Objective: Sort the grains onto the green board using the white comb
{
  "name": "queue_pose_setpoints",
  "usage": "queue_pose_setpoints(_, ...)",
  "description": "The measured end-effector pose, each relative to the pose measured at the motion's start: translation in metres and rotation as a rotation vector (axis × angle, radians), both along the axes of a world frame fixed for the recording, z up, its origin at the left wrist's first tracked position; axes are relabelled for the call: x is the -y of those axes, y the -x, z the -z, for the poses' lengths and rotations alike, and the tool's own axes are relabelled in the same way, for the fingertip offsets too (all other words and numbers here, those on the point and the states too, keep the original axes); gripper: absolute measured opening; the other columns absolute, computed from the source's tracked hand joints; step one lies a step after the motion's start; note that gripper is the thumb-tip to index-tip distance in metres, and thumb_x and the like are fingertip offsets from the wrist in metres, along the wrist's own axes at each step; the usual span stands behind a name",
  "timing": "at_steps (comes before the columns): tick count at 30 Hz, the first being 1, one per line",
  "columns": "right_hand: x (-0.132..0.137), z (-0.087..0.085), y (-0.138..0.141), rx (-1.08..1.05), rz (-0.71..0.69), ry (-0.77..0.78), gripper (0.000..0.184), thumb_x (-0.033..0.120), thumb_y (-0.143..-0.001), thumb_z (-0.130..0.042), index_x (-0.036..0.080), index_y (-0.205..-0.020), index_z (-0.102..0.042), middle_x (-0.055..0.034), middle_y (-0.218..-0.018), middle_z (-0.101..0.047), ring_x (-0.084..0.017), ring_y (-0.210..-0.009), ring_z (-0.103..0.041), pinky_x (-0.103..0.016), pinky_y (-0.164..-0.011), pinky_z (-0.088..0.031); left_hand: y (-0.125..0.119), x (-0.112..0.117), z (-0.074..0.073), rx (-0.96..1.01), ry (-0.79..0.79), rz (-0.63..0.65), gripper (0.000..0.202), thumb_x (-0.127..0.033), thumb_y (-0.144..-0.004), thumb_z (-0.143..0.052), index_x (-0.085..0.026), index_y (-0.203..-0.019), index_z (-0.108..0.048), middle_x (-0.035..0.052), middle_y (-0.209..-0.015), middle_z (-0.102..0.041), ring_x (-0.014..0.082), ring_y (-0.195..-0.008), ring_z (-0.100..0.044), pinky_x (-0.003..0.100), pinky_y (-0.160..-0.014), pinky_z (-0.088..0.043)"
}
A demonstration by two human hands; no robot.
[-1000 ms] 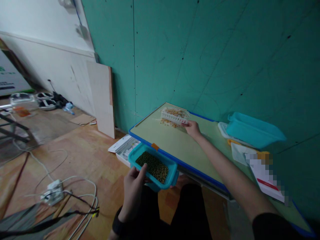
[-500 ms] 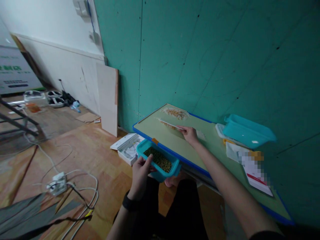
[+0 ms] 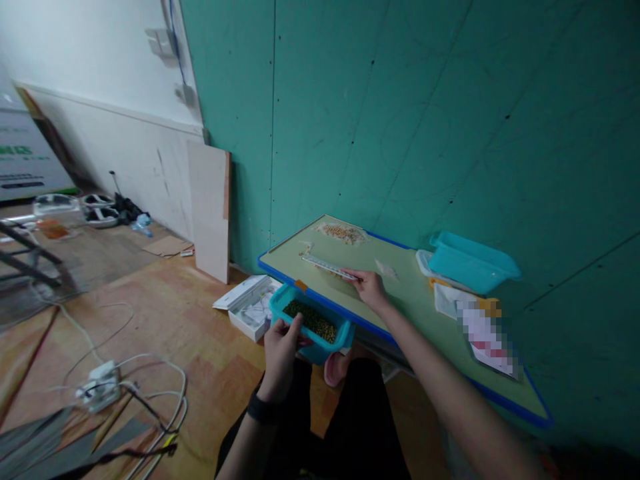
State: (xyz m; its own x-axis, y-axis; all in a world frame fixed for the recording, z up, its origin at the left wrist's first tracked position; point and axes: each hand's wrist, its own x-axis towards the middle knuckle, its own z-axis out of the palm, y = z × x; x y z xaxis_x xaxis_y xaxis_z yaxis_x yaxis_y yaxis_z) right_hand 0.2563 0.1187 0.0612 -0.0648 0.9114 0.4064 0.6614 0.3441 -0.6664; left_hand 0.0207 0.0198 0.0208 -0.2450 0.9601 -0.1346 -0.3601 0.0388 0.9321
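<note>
1. Where the right hand [image 3: 369,287] sits above the tabletop [image 3: 410,293], its grip is narrow, pinched on the near end of a slim white piece [image 3: 327,266]; from here, cannot tell whether that piece touches the surface.
2. Loose pale beans [image 3: 304,253] at the piece's far end; some more show along its lower edge.
3. Left hand [image 3: 281,341]: grip closed on the side of a blue container [image 3: 345,337], thumb over the rim. Container held just beside the tabletop's blue near edge, above the person's lap.
4. Inside it, a bed of small beans [image 3: 313,320], dark green to one end, yellower to the other.
5. Farther back on the tabletop, a spread heap of tan beans [image 3: 341,232] near the far corner. A small whitish patch [image 3: 386,269] lies beyond the right hand.
6. To the person's right, a second blue container [image 3: 470,262], near the green wall [image 3: 375,133].
7. On the floor, an open white box [image 3: 249,327] near the held container; well off left, a cluster of white plugs [image 3: 103,385] with trailing cables.
</note>
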Motion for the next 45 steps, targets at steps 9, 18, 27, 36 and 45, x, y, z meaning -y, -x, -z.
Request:
queue_pose_setpoints(9, 0.010, -0.010, -0.026, -0.216, 0.367, -0.120, 0.034, 0.050, -0.083, -0.065, 0.018, -0.085, -0.078, -0.0110, -0.091, -0.080, -0.032, -0.085, -0.075, -0.041, -0.080, -0.058, -0.009, 0.015, 0.022, 0.066, -0.015, 0.066, 0.045, -0.055, -0.064, -0.084, -0.019, -0.064, -0.058, -0.0043, -0.051, -0.059, 0.0135, -0.044, -0.058, 0.025, -0.047, -0.049)
queue_pose_setpoints(18, 0.120, -0.021, -0.077, 0.010, 0.616, -0.122, 0.037, 0.059, -0.082, -0.061, 0.025, -0.081, -0.074, -0.0104, -0.078, -0.078, -0.032, -0.077, -0.074, -0.038, -0.067, -0.054, -0.011, 0.020, 0.029, 0.044, -0.037, 0.157, 0.045, -0.054, -0.073, -0.082, -0.019, -0.065, -0.056, -0.0031, -0.054, -0.060, 0.0147, -0.050, -0.061, 0.025, -0.050, -0.051)
queue_pose_setpoints(27, 0.147, -0.020, -0.058, 0.069, 0.563, -0.086, 0.045, 0.059, -0.084, -0.059, 0.019, -0.085, -0.078, -0.0131, -0.082, -0.079, -0.031, -0.075, -0.075, -0.036, -0.061, -0.054, -0.008, 0.025, 0.020, 0.125, 0.008, 0.081, 0.046, -0.054, -0.066, -0.087, -0.018, -0.067, -0.057, -0.0042, -0.055, -0.059, 0.0112, -0.049, -0.055, 0.021, -0.048, -0.046)
queue_pose_setpoints(36, 0.183, -0.013, -0.034, 0.202, 0.479, -0.273, 0.038, 0.053, -0.092, -0.061, 0.021, -0.086, -0.080, -0.0101, -0.084, -0.080, -0.028, -0.076, -0.078, -0.032, -0.067, -0.059, -0.007, 0.030, 0.013, 0.148, 0.027, 0.077, 0.046, -0.056, -0.064, -0.086, -0.018, -0.071, -0.061, -0.0031, -0.057, -0.061, 0.0117, -0.050, -0.057, 0.022, -0.049, -0.046)
queue_pose_setpoints(45, 0.191, -0.017, -0.016, 0.187, 0.333, -0.312, 0.020, 0.037, -0.093, -0.064, 0.025, -0.096, -0.080, -0.0064, -0.091, -0.081, -0.023, -0.080, -0.078, -0.029, -0.076, -0.060, -0.006, 0.029, 0.014, 0.141, 0.029, 0.084, 0.046, -0.055, -0.064, -0.086, -0.019, -0.071, -0.059, -0.0035, -0.054, -0.060, 0.0128, -0.047, -0.057, 0.024, -0.048, -0.047)
